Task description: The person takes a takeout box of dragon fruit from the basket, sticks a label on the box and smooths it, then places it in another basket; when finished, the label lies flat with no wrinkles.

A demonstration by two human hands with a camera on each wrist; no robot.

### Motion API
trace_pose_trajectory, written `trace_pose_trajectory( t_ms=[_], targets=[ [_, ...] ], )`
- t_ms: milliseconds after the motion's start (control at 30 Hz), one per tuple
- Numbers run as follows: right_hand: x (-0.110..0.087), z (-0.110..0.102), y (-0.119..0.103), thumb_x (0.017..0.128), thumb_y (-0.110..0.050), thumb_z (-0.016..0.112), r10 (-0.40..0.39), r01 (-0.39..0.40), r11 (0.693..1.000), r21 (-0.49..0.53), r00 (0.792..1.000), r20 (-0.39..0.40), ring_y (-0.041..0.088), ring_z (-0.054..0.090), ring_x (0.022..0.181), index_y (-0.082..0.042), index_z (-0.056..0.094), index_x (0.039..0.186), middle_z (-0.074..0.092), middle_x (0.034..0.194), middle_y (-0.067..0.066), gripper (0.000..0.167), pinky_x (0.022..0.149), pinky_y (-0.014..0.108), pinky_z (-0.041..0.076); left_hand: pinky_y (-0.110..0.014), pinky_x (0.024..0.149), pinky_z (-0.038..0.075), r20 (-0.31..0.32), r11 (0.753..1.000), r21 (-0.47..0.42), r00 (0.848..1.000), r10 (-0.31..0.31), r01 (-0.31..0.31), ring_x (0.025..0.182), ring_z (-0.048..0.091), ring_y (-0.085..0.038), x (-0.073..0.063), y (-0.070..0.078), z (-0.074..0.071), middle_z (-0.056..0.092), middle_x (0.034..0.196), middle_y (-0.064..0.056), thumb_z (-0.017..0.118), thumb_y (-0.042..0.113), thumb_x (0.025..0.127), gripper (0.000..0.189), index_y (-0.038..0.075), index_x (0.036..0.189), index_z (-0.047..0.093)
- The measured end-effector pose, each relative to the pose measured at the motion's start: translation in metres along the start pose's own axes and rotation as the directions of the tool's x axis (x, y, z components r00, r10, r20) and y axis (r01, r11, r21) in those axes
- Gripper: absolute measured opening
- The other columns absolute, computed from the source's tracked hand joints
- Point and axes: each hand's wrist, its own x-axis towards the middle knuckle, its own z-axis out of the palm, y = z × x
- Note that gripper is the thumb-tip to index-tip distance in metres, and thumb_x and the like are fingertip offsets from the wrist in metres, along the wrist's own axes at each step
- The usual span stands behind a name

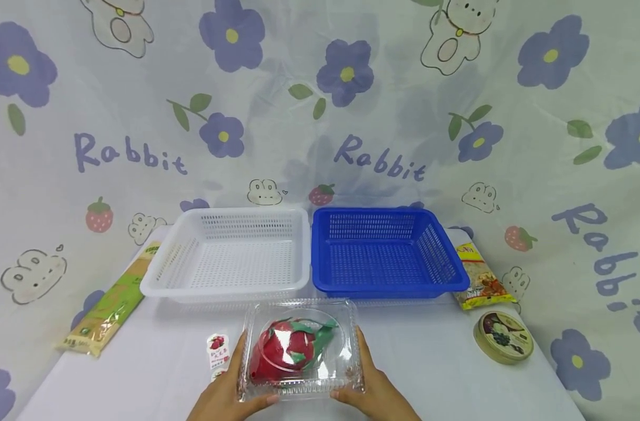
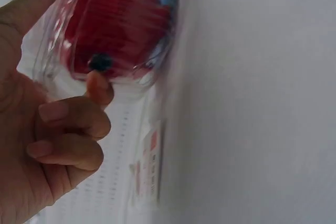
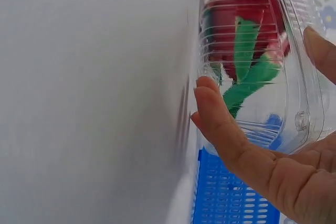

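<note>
A clear plastic clamshell box (image 1: 341,362) with its lid down is held just over the front of the table. Inside lies a red dragon fruit (image 1: 283,348) with green leafy tips. My left hand (image 1: 222,390) grips the box's left side, its thumb along the front edge. On the other side my right hand (image 1: 377,389) holds the right end, thumb at the front corner. In the left wrist view the fingers curl beneath the box; the right wrist view has fingertips (image 3: 210,95) against its underside. A strip of dragon fruit stickers (image 1: 217,351) lies beside the left hand.
Behind the box stand a white basket (image 1: 304,257) and a blue basket (image 1: 388,287), side by side. A long green-and-tan packet (image 1: 109,304) lies at the left. A yellow food bag (image 1: 480,278) and a round tin (image 1: 503,337) are at the right. A patterned cloth hangs behind.
</note>
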Motion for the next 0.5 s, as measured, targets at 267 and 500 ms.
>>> trace_pose_trajectory(
  t_ms=[267,500],
  targets=[
    [-0.003,0.003,-0.002,0.087,-0.034,0.076,0.031,-0.031,1.000,0.002,0.999,0.019,0.050,0.061,0.110,-0.012,-0.015,0.158,0.048,0.134,0.042,0.117,0.084,0.067,0.049,-0.032,0.064,0.050,0.113,0.995,-0.060,0.989,0.091,-0.084,0.079,0.054,-0.005,-0.023,-0.024,-0.031,0.059,0.109,-0.005,0.085,0.042,0.074,0.122,0.018,0.161,0.003],
    [-0.005,-0.001,-0.006,0.087,-0.036,0.076,0.092,-0.092,0.995,-0.031,0.996,-0.005,0.054,0.060,0.110,-0.014,-0.013,0.158,0.044,0.136,0.045,0.116,0.085,0.068,0.048,-0.028,0.061,0.042,-0.020,0.981,0.185,0.998,0.064,-0.059,0.071,0.047,-0.008,-0.017,-0.031,-0.074,0.056,0.107,-0.004,0.080,0.053,0.075,0.109,0.000,0.154,0.028]
  ],
)
